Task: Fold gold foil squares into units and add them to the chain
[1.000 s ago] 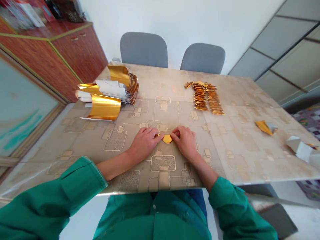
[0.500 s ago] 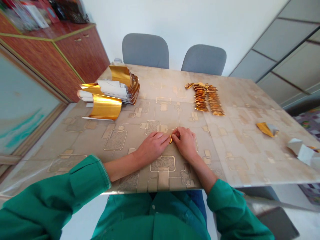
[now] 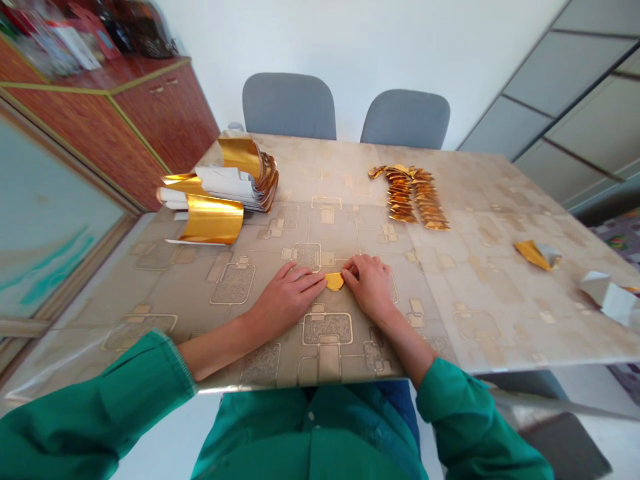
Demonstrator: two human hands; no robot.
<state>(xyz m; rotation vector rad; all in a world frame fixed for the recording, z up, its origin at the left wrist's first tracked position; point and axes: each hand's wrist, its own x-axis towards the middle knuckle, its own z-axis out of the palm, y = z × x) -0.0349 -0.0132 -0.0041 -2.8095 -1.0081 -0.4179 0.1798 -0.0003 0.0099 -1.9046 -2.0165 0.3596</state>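
Note:
A small folded piece of gold foil paper (image 3: 335, 281) lies on the patterned tablecloth right in front of me. My right hand (image 3: 369, 283) pinches its right end between thumb and fingers. From the other side my left hand (image 3: 290, 291) rests low on the cloth, fingers stretched out, the fingertips touching the paper's left edge. Beyond my hands, two rows of folded gold paper pieces (image 3: 414, 197) lie close together. To the left sits a stack of gold-and-white paper sheets (image 3: 240, 177), with a curled gold sheet (image 3: 213, 219) at its front.
A crumpled gold scrap (image 3: 535, 255) and a white-backed paper (image 3: 613, 300) lie on the right of the table (image 3: 480, 267). Two grey chairs (image 3: 290, 107) stand behind it. A wooden cabinet (image 3: 160, 113) with items on top is at the far left.
My left hand has drawn back to the left, its fingers spreading, and more of the folded gold paper shows between my hands. The right hand has stayed nearly in place.

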